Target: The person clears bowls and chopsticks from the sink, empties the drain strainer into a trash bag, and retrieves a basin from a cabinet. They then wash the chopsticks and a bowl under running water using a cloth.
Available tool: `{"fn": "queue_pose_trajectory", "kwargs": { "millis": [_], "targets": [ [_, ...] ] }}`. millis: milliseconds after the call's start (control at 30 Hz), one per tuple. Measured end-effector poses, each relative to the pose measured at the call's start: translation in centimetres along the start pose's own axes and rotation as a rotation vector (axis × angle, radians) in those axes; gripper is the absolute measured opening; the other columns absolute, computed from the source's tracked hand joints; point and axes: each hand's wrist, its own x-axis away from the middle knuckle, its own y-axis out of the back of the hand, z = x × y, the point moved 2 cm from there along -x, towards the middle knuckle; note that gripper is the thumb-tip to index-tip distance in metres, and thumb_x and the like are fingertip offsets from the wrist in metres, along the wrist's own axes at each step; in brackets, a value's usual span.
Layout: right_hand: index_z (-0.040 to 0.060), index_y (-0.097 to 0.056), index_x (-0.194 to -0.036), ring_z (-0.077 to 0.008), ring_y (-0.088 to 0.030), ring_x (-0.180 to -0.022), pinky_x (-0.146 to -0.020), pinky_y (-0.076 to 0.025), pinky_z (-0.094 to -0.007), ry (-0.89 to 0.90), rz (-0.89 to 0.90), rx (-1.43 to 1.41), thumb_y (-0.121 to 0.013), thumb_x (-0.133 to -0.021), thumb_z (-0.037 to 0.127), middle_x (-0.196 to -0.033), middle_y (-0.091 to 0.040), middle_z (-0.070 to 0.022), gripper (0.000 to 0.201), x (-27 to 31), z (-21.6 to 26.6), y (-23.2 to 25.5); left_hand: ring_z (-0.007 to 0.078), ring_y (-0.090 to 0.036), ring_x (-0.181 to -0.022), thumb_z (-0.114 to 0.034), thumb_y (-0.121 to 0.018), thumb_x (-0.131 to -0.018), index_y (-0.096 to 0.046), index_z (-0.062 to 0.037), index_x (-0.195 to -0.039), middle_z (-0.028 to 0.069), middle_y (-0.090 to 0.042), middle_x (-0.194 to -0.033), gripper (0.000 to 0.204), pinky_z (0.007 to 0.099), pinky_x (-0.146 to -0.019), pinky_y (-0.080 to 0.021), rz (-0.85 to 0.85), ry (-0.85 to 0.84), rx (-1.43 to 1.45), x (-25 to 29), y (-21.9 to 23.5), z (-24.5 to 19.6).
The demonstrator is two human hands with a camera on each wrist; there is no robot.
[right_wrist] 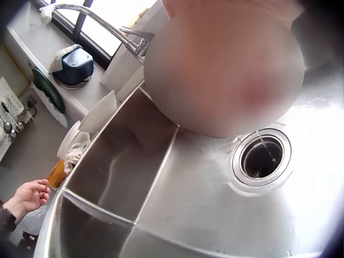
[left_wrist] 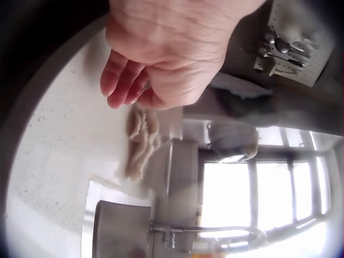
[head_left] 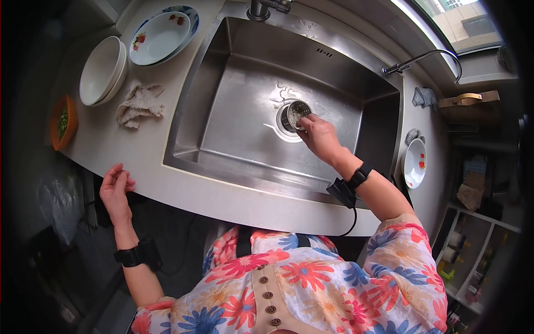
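My right hand (head_left: 322,136) pinches the rim of a metal sink strainer basket (head_left: 299,109), tilted over the drain in the steel sink (head_left: 239,100). In the right wrist view the drain (right_wrist: 236,161) shows as an open dark hole with a thin trickle of water. The hand itself is blurred there, and the basket is hidden. My left hand (head_left: 115,195) hangs by the front edge of the counter, fingers loosely bent and holding nothing. In the left wrist view this hand (left_wrist: 166,59) appears above the counter, with a crumpled cloth (left_wrist: 142,145) beyond it.
Left of the sink lie a beige rag (head_left: 140,104), stacked white bowls (head_left: 100,72), plates (head_left: 158,39) and an orange basket (head_left: 57,125) of green pieces. A faucet (head_left: 259,10) and a curved spout (head_left: 439,53) stand behind. A small dish (head_left: 414,164) sits at the right.
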Motion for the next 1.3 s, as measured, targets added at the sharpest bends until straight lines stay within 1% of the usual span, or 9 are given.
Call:
{"fn": "queue_pose_trajectory", "kwargs": {
  "millis": [167, 400, 667, 800, 867, 1000, 1100, 1200, 1300],
  "targets": [
    [0.0114, -0.058, -0.086, -0.0256, -0.057, -0.079, -0.064, -0.047, -0.0376, 0.186, -0.05, 0.08, -0.059, -0.075, 0.013, -0.079, -0.054, -0.0061, 0.011, 1.2, 2.2, 0.8, 0.0068, -0.055, -0.063, -0.007, -0.057, -0.083, -0.056, -0.0001, -0.104, 0.0025, -0.058, -0.08, 0.022, 0.0166, -0.053, -0.043, -0.003, 0.006, 0.007, 1.5, 0.8, 0.7],
    [0.0092, -0.059, -0.078, -0.0262, -0.058, -0.079, -0.065, -0.047, -0.0381, 0.209, 0.052, 0.146, -0.056, -0.074, 0.01, -0.079, -0.058, -0.0069, 0.006, 1.3, 5.1, 2.2, 0.0071, -0.054, -0.061, -0.004, -0.056, -0.081, -0.056, 0.0021, -0.1, 0.0026, -0.057, -0.077, 0.02, 0.0174, -0.053, -0.042, -0.018, 0.043, 0.005, 2.7, 1.1, 1.2],
    [0.008, -0.061, -0.077, -0.0309, -0.06, -0.076, -0.066, -0.048, -0.0413, 0.107, 0.252, 0.207, -0.052, -0.075, 0.012, -0.078, -0.062, -0.0113, 0.01, 0.0, 6.2, 2.4, 0.0068, -0.054, -0.06, -0.003, -0.056, -0.081, -0.057, 0.0021, -0.1, 0.0026, -0.057, -0.078, 0.02, 0.0168, -0.052, -0.042, 0.016, 0.037, 0.01, 1.8, 3.3, 1.9],
    [0.0114, -0.064, -0.075, -0.0319, -0.061, -0.072, -0.064, -0.048, -0.0412, -0.056, 0.182, 0.378, -0.059, -0.069, 0.014, -0.073, -0.062, -0.0131, 0.008, -0.8, 1.3, 1.7, 0.0061, -0.055, -0.059, -0.002, -0.057, -0.08, -0.059, 0.0007, -0.097, 0.0024, -0.059, -0.078, 0.018, 0.017, -0.05, -0.042, -0.002, 0.043, 0.016, 1.3, 6.4, 2.1],
    [0.0098, -0.064, -0.074, -0.0325, -0.061, -0.072, -0.064, -0.048, -0.0415, -0.125, 0.155, 0.368, -0.063, -0.066, 0.014, -0.071, -0.062, -0.0149, 0.009, -1.1, 2.4, 3.7, 0.0057, -0.056, -0.059, 0.0, -0.055, -0.08, -0.061, 0.0012, -0.094, 0.0014, -0.059, -0.078, 0.015, 0.018, -0.052, -0.044, -0.031, 0.011, -0.073, 1.2, 9.2, 1.5],
    [0.007, -0.062, -0.075, -0.0329, -0.06, -0.071, -0.064, -0.047, -0.0408, -0.141, 0.054, 0.351, -0.064, -0.065, 0.009, -0.072, -0.061, -0.0147, 0.01, -3.0, 11.3, 7.8, 0.0051, -0.054, -0.064, 0.001, -0.056, -0.08, -0.061, 0.0014, -0.093, 0.0016, -0.057, -0.081, 0.014, 0.0176, -0.056, -0.044, -0.083, -0.215, -0.354, 0.9, 17.7, -0.7],
    [0.0037, -0.059, -0.077, -0.0269, -0.059, -0.064, -0.059, -0.045, -0.0366, 0.066, -0.083, 0.32, -0.064, -0.066, 0.007, -0.072, -0.059, -0.0121, 0.012, -4.9, 21.7, 8.7, 0.0079, -0.055, -0.066, 0.004, -0.056, -0.079, -0.061, 0.0012, -0.092, 0.0038, -0.057, -0.086, 0.014, 0.0201, -0.058, -0.045, -0.195, -0.344, -0.425, 1.5, 25.0, -3.6],
    [0.0036, -0.058, -0.078, -0.0203, -0.055, -0.057, -0.055, -0.042, -0.0314, 0.091, 0.042, 0.168, -0.066, -0.067, 0.006, -0.068, -0.056, -0.0098, 0.014, -8.7, 36.4, 9.0, 0.0094, -0.055, -0.068, 0.006, -0.056, -0.078, -0.06, 0.0012, -0.091, 0.0065, -0.058, -0.09, 0.015, 0.0213, -0.061, -0.045, -0.408, -0.565, -0.541, 2.1, 31.7, -7.4],
    [0.0041, -0.059, -0.08, -0.017, -0.052, -0.054, -0.053, -0.041, -0.0286, 0.383, -0.014, -0.014, -0.065, -0.067, 0.004, -0.067, -0.054, -0.0078, 0.014, -11.0, 50.1, 6.9, 0.0195, -0.057, -0.087, 0.0, -0.06, -0.076, -0.056, 0.0011, -0.104, 0.0135, -0.055, -0.106, 0.029, 0.0263, -0.075, -0.044, -0.399, -0.444, -0.62, 0.5, 37.1, -6.7]
  ]
}}
